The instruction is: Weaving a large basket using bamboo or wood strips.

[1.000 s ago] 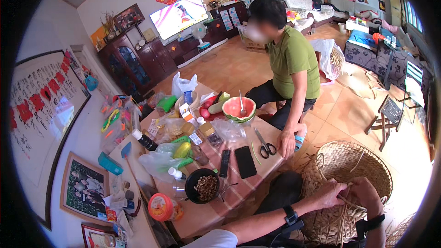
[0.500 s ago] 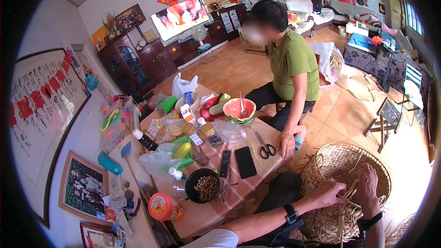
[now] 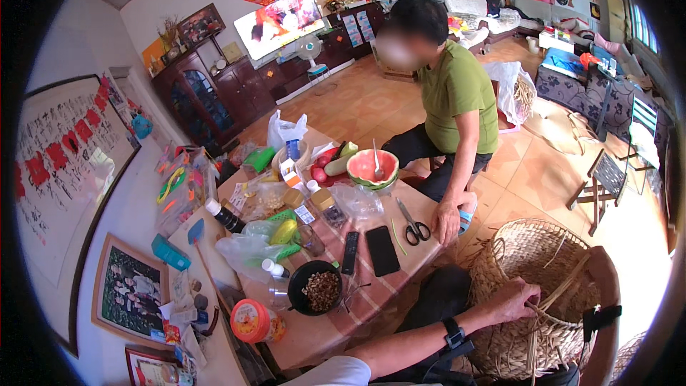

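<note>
A large woven straw basket (image 3: 500, 343) stands at the lower right, its open mouth tilted toward me. At its near rim my left hand (image 3: 516, 300) is closed, fingers pinched on a straw strand beside several loose ends. From that spot a pale straw strand (image 3: 568, 284) runs up and right to my right hand (image 3: 602, 266), raised by the basket's right rim. The right hand seems closed on this strand, though its fingertips are mostly hidden. Other loose straw ends (image 3: 532, 350) hang down the basket's near side.
Left of the basket stands a table (image 3: 421, 261) with scissors (image 3: 413, 225), a phone (image 3: 382, 250), a remote (image 3: 350, 252), a black pan of nuts (image 3: 314, 289) and a hollowed watermelon half (image 3: 373, 169). A person in green (image 3: 457, 100) sits across, one hand on the table corner. A folding stool (image 3: 600, 186) stands behind.
My right hand has moved from inside the basket's rim up and to the right, drawing a straw strand out. My left hand stays at the rim.
</note>
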`<state>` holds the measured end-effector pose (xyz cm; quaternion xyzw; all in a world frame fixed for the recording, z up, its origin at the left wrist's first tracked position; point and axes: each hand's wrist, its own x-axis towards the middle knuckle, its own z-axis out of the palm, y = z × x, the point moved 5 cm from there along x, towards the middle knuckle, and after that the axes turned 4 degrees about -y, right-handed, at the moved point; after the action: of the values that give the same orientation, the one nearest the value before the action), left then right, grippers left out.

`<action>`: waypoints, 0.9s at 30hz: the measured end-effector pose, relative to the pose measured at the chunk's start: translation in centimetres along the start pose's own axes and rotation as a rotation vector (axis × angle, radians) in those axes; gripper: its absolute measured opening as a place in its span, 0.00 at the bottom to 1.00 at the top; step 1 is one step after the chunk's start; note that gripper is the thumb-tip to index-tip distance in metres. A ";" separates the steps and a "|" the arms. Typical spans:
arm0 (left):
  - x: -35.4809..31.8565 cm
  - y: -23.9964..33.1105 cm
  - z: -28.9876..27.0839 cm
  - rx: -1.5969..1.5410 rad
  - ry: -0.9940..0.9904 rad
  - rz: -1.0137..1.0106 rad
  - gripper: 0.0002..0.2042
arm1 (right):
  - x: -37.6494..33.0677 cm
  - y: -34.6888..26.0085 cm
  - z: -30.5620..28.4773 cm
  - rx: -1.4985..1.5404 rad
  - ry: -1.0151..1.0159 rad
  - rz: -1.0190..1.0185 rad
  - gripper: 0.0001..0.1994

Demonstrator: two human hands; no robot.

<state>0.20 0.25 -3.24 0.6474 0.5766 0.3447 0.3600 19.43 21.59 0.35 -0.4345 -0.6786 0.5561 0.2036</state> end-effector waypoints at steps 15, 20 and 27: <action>-0.4 0.6 -0.6 0.049 0.015 0.057 0.17 | -3.2 2.4 0.8 -0.728 0.328 -0.522 0.14; -0.5 1.5 0.7 0.106 0.024 0.172 0.15 | -14.3 -2.4 11.4 -0.957 0.205 -0.347 0.03; 0.8 2.3 1.3 0.091 -0.055 0.142 0.11 | -18.4 -1.7 13.8 -0.953 0.289 -0.514 0.14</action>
<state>2.53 0.76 -1.85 0.7116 0.5343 0.3247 0.3204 18.29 -1.41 1.68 -0.3707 -0.9042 0.0553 0.2048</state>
